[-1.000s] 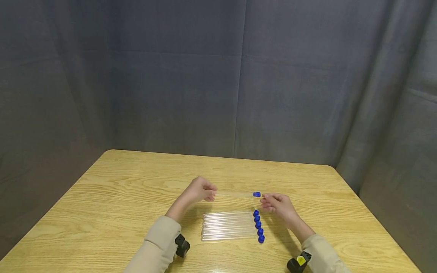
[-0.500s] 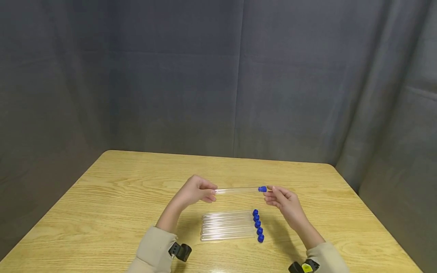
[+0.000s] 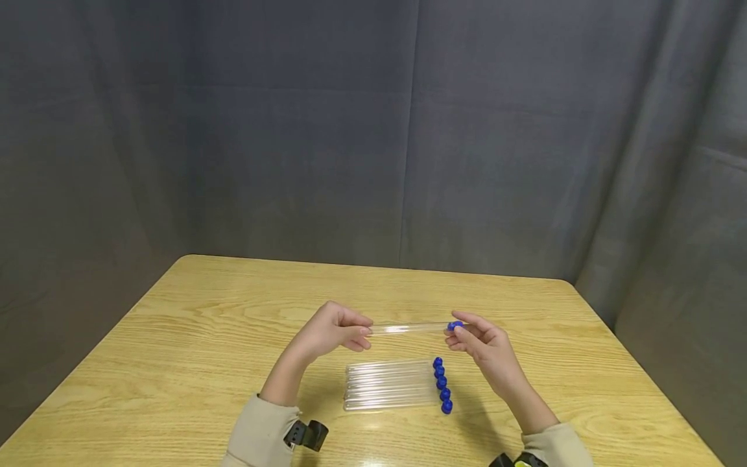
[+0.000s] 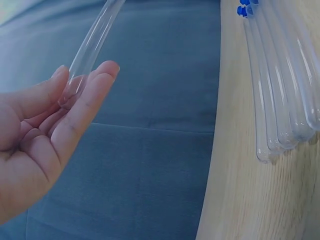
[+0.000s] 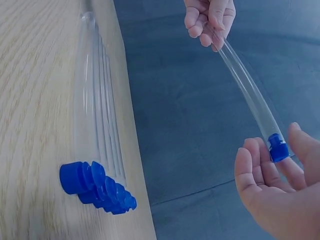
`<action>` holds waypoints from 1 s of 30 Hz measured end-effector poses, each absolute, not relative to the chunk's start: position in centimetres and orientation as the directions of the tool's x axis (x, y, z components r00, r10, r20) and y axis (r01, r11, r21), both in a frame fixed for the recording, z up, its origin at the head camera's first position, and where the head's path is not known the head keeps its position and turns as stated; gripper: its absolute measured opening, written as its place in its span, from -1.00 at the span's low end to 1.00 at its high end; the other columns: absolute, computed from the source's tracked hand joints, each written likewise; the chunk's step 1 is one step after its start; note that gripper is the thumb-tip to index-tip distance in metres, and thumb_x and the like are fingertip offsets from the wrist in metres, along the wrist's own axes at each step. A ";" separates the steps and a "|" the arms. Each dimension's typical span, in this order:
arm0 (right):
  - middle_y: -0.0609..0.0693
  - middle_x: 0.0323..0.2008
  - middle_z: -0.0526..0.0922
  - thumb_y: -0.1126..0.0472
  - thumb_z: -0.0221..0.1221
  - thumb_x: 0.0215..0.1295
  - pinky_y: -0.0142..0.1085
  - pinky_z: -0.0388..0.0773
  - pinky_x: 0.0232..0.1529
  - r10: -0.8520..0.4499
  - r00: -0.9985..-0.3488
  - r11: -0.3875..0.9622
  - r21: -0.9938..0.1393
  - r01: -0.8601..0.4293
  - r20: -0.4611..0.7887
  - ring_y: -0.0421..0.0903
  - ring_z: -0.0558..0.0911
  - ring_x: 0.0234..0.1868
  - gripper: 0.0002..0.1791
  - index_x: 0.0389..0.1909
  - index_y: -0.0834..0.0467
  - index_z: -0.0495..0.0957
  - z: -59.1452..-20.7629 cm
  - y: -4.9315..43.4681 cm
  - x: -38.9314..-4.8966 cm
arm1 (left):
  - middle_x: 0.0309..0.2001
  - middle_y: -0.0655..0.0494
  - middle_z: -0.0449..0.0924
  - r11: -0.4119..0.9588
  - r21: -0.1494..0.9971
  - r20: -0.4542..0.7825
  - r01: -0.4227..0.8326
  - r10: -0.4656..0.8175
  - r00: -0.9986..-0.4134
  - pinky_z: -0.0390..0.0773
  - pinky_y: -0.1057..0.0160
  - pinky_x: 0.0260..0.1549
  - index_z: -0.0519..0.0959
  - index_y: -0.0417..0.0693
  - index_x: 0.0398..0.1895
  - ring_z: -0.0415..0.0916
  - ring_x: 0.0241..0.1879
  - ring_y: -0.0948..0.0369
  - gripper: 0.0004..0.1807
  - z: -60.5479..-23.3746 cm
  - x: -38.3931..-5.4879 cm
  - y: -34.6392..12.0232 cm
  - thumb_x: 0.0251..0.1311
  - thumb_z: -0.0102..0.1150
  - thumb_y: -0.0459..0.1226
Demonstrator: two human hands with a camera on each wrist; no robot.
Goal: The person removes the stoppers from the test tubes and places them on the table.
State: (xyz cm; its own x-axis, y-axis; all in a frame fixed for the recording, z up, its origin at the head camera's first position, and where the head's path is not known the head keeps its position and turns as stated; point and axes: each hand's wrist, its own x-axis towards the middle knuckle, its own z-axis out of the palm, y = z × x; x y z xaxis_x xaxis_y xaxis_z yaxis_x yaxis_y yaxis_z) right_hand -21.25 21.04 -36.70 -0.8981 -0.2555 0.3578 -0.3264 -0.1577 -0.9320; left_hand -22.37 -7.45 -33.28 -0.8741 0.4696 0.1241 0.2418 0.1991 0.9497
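A clear test tube (image 3: 408, 329) is held level above the table, its blue cap (image 5: 278, 148) on the right end. My left hand (image 3: 335, 331) pinches the rounded end between thumb and fingers, as the left wrist view shows closely. At the other end, my right hand (image 3: 487, 344) has its thumb and fingers around the cap, with the thumb tip right at it. The tube looks see-through along its length, with nothing visible inside.
Several capped test tubes (image 3: 391, 386) lie side by side on the wooden table (image 3: 233, 311) in front of me, their blue caps (image 3: 441, 383) lined up on the right. A dark grey curtain (image 3: 303, 162) hangs behind the table and along both sides.
The tube and both hands have risen a little, and the tube has shifted slightly right. My right hand has gone from beside the cap to around it. The row on the table stayed put.
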 end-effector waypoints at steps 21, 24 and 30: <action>-0.06 -0.51 0.62 0.38 0.15 0.15 -0.34 0.55 -0.36 -0.050 -0.921 0.054 -0.920 -0.388 0.385 -0.20 0.59 -0.49 -0.79 -0.29 0.50 0.48 -37.0 20.4 -21.0 | -0.26 -0.20 0.58 0.201 0.939 0.155 0.280 0.480 -0.863 0.57 0.15 -0.36 0.50 -0.48 -0.11 0.59 -0.39 0.02 -0.74 -33.3 -22.1 -7.3 0.14 0.06 -0.46; -0.08 -0.52 0.62 0.41 0.15 0.14 -0.36 0.55 -0.38 -0.029 -0.912 0.073 -0.909 -0.409 0.408 -0.21 0.59 -0.50 -0.77 -0.29 0.55 0.46 -37.1 20.2 -21.0 | -0.26 -0.20 0.58 0.210 0.935 0.158 0.285 0.472 -0.867 0.57 0.16 -0.37 0.50 -0.47 -0.12 0.59 -0.39 0.03 -0.74 -33.3 -22.0 -7.2 0.14 0.06 -0.46; -0.07 -0.54 0.61 0.44 0.16 0.11 -0.38 0.55 -0.42 0.001 -0.884 0.143 -0.875 -0.462 0.467 -0.21 0.58 -0.52 -0.83 -0.32 0.52 0.50 -37.1 20.0 -20.8 | -0.27 -0.19 0.59 0.241 0.926 0.158 0.291 0.452 -0.878 0.58 0.24 -0.41 0.52 -0.45 -0.13 0.60 -0.41 0.09 -0.75 -33.4 -22.0 -7.0 0.14 0.06 -0.47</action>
